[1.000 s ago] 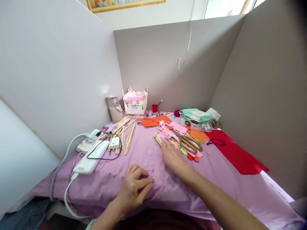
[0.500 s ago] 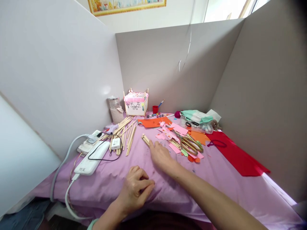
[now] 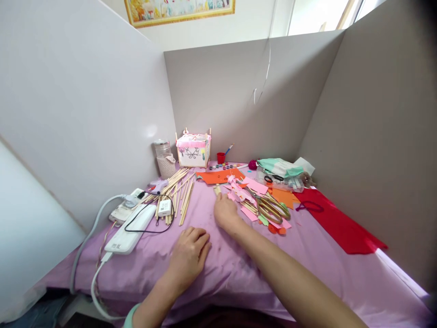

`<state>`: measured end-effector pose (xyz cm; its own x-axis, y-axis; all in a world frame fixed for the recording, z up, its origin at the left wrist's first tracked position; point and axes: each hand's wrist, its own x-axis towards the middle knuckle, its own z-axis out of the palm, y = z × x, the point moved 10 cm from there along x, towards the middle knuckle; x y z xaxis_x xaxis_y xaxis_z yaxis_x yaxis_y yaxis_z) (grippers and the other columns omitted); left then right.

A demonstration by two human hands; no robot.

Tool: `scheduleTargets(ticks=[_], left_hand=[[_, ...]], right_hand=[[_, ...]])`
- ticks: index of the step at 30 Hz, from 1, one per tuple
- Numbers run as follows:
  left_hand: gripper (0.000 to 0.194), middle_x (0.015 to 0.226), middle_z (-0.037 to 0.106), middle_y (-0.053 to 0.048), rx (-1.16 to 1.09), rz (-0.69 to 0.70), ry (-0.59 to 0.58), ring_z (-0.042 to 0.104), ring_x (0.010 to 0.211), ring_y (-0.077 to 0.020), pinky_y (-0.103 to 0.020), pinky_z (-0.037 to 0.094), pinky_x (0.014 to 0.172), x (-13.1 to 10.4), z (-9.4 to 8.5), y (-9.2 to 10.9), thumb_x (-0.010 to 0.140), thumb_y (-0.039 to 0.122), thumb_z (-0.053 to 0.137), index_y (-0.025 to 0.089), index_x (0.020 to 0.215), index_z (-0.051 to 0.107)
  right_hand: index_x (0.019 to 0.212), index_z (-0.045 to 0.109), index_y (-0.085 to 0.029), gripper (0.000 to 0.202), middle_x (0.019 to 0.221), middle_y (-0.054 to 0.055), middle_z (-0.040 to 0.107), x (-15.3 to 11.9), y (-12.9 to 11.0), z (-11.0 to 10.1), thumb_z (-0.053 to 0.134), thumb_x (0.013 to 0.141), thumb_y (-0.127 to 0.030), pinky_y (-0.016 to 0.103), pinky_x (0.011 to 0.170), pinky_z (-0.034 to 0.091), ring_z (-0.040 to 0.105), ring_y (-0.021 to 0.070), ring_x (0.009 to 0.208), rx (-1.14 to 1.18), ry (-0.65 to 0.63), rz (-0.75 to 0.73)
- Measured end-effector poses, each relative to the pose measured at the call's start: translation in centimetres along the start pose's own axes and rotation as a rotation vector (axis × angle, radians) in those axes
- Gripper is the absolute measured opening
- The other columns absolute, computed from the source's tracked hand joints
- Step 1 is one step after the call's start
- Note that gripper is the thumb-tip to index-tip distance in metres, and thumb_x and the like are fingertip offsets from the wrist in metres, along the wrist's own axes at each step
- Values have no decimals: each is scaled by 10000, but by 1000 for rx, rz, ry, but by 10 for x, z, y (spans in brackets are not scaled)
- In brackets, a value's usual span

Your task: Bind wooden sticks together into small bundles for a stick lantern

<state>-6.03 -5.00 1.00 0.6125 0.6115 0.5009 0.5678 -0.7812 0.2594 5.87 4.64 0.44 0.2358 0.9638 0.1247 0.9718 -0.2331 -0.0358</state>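
My right hand (image 3: 226, 212) reaches forward over the purple cloth (image 3: 235, 282), its fingers closed round some short wooden sticks (image 3: 217, 188). Only the pale ends stick out past my fingers, so the rest of them is hidden. Nearer to me, my left hand (image 3: 191, 248) lies on the cloth, holding nothing that I can see, with its fingers loosely laid down. Just right of my right hand are pink paper scraps (image 3: 249, 212) and gold-handled scissors (image 3: 273, 209). An orange paper sheet (image 3: 218, 176) lies beyond it.
Loose wooden sticks (image 3: 186, 200), a white charger (image 3: 165, 207) and a white power bank (image 3: 131, 230) with cables are on the left. Behind stand a decorated box (image 3: 193, 152), a jar (image 3: 164, 159) and a red cup (image 3: 221, 157). Red felt (image 3: 334, 223) lies right; grey panels (image 3: 239, 100) surround the table.
My right hand has moved slightly forward with the sticks, towards the orange paper. My left hand has shifted a little left, and its pinched fingers have relaxed onto the cloth.
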Motion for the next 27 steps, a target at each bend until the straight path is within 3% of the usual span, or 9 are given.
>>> scheduleTargets(ticks=[3,8,13,17,18,22,27], left_hand=[[223,954,632,-76,13,15,-3,539,884,-210,-392,456,798,-2,1,0,882,230,472,207,993,664],[208,935,639,-68,11,8,-20,535,875,-209,-387,443,786,-1,1,-1,876,230,481,211,925,682],[215,942,643,-71,-1,16,-10,537,866,-205,-381,437,786,0,0,-2,873,249,496,213,974,683],[225,941,645,-75,5,18,-11,540,866,-203,-374,433,782,0,0,-2,877,230,484,212,968,689],[226,944,646,-75,7,20,-11,539,866,-203,-374,432,783,0,0,-2,878,228,482,211,964,689],[222,957,649,-71,-2,28,-11,540,869,-200,-381,428,790,-1,0,-2,879,240,484,206,963,687],[223,953,649,-68,2,23,-18,542,870,-202,-385,427,785,-1,0,-3,879,240,482,211,969,684]], right_hand=[[1259,465,4,443,1110,280,534,-11,5,-6,301,848,-17,332,716,510,613,269,962,3,17,46],[1309,428,-152,435,1102,183,569,-42,-34,-1,379,878,-141,333,711,513,633,231,870,93,-29,-310],[1252,466,-19,437,1087,262,556,-34,5,-4,276,858,-23,333,703,510,630,254,904,-22,7,-72],[1314,419,-152,441,1098,177,574,-45,-24,-3,356,877,-132,332,704,513,632,229,875,60,-11,-393],[1309,423,-161,440,1097,171,574,-47,-26,-2,374,872,-138,326,701,514,632,225,874,57,-20,-413],[1231,476,-25,418,1069,259,559,-34,7,-3,316,845,-31,337,722,505,622,251,918,-26,11,-131],[1325,406,-102,467,1108,209,555,-22,-2,-4,327,866,-73,318,733,506,622,221,919,15,13,-239]])
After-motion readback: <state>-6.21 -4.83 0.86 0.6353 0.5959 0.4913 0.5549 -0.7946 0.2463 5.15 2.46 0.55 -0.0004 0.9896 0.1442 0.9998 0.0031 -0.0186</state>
